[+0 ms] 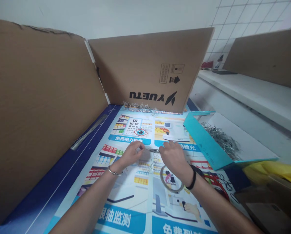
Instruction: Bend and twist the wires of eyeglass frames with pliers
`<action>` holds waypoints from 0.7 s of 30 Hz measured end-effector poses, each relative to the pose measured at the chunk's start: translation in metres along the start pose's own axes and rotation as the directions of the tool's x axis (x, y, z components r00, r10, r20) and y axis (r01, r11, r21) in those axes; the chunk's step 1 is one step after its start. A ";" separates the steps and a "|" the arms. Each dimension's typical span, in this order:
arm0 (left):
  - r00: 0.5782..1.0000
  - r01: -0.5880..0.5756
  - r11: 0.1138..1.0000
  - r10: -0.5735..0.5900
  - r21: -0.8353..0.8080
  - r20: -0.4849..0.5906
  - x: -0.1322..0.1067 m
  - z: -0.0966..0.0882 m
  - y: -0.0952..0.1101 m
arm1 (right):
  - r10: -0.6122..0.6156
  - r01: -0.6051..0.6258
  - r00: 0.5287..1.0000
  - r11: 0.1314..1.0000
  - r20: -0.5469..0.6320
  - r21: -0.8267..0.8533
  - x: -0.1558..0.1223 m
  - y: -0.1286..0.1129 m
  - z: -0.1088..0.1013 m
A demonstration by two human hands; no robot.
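My left hand (pixel 132 155), with a silver bangle on the wrist, and my right hand (pixel 174 156), with a black band on the wrist, meet over a colourful printed poster (pixel 126 208) that covers the table. Both pinch a small thin metal piece (pixel 154 150) held between them; its shape is too small to make out. Just under my right wrist lies a roll of clear tape (pixel 171 178). More thin wire parts lie on the poster below my hands.
Tall cardboard sheets (pixel 38 107) stand on the left and at the back (pixel 150 68). A teal-edged open box (pixel 208 146) with a heap of metal wire pieces (pixel 221 138) sits to the right. Yellow bag (pixel 272 170) and brown box at lower right.
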State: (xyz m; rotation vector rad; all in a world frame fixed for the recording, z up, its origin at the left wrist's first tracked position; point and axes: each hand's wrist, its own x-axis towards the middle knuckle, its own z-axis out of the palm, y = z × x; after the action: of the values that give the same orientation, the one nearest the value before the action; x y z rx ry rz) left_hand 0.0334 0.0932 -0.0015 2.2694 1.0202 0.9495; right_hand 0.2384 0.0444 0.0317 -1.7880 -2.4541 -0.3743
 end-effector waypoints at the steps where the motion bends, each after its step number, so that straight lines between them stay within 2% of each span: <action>1: 1.000 -0.003 1.000 0.003 0.016 0.001 0.000 0.000 0.000 | -0.010 0.009 1.000 1.000 -0.016 -0.009 0.000 0.000 0.000; 11: 0.999 0.053 0.982 -0.052 0.183 -0.009 0.000 0.007 0.002 | -0.068 0.063 0.992 0.997 -0.109 -0.046 -0.004 -0.006 0.001; 21: 0.995 0.070 0.979 -0.055 0.194 -0.079 -0.004 0.007 -0.001 | -0.012 0.012 1.000 1.000 0.000 0.029 0.000 -0.001 0.012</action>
State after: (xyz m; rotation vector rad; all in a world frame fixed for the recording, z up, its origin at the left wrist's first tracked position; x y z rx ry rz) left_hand 0.0359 0.0902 -0.0080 2.3599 1.2596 0.9486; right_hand 0.2386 0.0470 0.0195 -1.7630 -2.4584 -0.3382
